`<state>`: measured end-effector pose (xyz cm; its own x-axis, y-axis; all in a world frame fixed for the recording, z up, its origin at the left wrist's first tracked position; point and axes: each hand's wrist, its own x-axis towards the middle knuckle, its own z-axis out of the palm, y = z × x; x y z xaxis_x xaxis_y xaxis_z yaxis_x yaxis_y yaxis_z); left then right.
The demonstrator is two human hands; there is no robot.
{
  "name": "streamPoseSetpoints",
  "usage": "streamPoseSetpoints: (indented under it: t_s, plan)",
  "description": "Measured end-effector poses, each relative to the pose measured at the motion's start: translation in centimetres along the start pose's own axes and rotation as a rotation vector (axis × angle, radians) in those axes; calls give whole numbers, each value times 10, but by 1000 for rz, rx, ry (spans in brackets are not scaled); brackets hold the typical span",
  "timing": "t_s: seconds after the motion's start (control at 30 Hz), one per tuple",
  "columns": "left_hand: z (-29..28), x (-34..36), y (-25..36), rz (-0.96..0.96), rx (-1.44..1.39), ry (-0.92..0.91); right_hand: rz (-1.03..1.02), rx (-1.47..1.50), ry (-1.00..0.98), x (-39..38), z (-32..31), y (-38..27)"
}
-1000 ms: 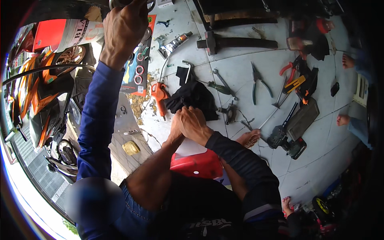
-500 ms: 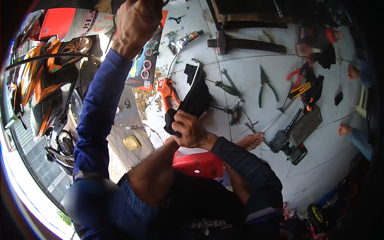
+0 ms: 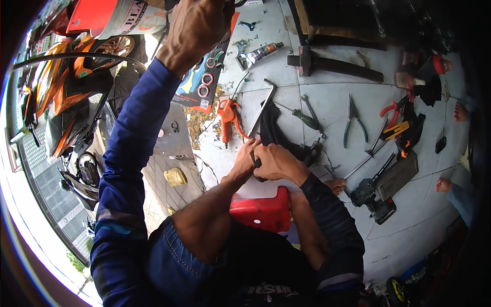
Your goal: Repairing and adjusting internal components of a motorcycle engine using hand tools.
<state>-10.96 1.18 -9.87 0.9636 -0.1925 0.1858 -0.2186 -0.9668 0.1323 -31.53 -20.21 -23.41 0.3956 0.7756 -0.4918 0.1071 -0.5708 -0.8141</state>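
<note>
Tiled floor [image 3: 327, 102] strewn w/ tools. Black part [image 3: 271, 130] lies at centre, beside orange air gun [image 3: 228, 116]. Right hand [image 3: 279, 162] is clamped on part's near end; another person's hand [image 3: 244, 162] touching it. Left hand [image 3: 197, 25] is raised, fisted on dark object [image 3: 231, 4] at top edge.

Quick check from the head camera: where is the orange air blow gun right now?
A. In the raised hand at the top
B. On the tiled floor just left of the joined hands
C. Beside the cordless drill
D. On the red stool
B: the orange air blow gun lies on the tiled floor, up and left of the two hands, the left hand and the right hand, which work together on a black part.
</note>
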Motion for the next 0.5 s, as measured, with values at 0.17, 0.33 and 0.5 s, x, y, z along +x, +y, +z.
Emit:
streamPoseSetpoints:
  t_s: [0.17,0.33,0.5]
  plan:
    - [0,-25,-26,227,-338,130,156,-377,394,-2,-19,30]
    - [65,-65,-78,-331,-373,101,182,-301,508,6,-18,49]
    - [156,-69,-126,-490,-306,-140,22,-275,777,25,7,61]
